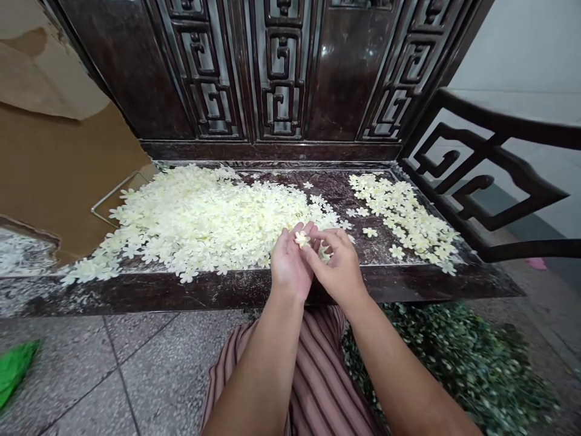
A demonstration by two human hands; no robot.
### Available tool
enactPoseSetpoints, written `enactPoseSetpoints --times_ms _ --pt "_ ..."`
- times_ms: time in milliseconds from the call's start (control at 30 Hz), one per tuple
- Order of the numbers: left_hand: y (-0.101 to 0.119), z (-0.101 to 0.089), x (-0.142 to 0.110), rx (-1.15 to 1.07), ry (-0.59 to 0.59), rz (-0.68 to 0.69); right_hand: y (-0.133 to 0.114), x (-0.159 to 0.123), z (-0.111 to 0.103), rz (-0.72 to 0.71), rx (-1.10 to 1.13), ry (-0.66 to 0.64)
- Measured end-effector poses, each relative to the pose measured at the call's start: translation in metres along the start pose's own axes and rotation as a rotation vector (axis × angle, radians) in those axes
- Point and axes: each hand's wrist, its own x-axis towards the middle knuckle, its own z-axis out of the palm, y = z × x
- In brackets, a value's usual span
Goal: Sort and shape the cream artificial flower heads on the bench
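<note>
My left hand (289,261) and my right hand (336,267) meet above the front edge of a dark wooden bench seat (254,289). Together they pinch a small cream artificial flower (301,238) between their fingertips. A large heap of the same cream flowers (190,221) covers the seat to the left of my hands. A smaller pile of flowers (403,218) lies to the right. A few single flowers are scattered between the two piles.
The bench has a carved dark back (281,72) and a carved armrest (490,181) on the right. Brown cardboard (59,163) leans at the left. Green plastic foliage (458,357) lies on the tiled floor (113,369) at the right. A green scrap (16,369) lies far left.
</note>
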Motion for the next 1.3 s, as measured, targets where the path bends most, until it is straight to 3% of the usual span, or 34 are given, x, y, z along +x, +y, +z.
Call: enactPoseSetpoints --times_ms 200,433,667,967,1300 --pt "-0.005 0.0 -0.003 0.146 -0.092 -0.004 0.006 0.001 -0.009 0.108 0.113 -0.067" --pt "-0.002 -0.009 0.004 0.458 -0.153 0.051 0.007 0.008 -0.019 0.399 0.583 -0.127" --pt "-0.003 -0.015 0.014 0.626 -0.163 0.152 0.013 0.009 -0.028 0.621 0.748 -0.144" --pt "-0.004 -0.018 0.017 0.738 -0.157 0.268 0.02 0.004 -0.036 0.639 0.819 -0.133" --pt "-0.004 -0.015 0.016 0.688 -0.098 0.26 0.019 -0.001 -0.035 0.55 0.691 -0.123"
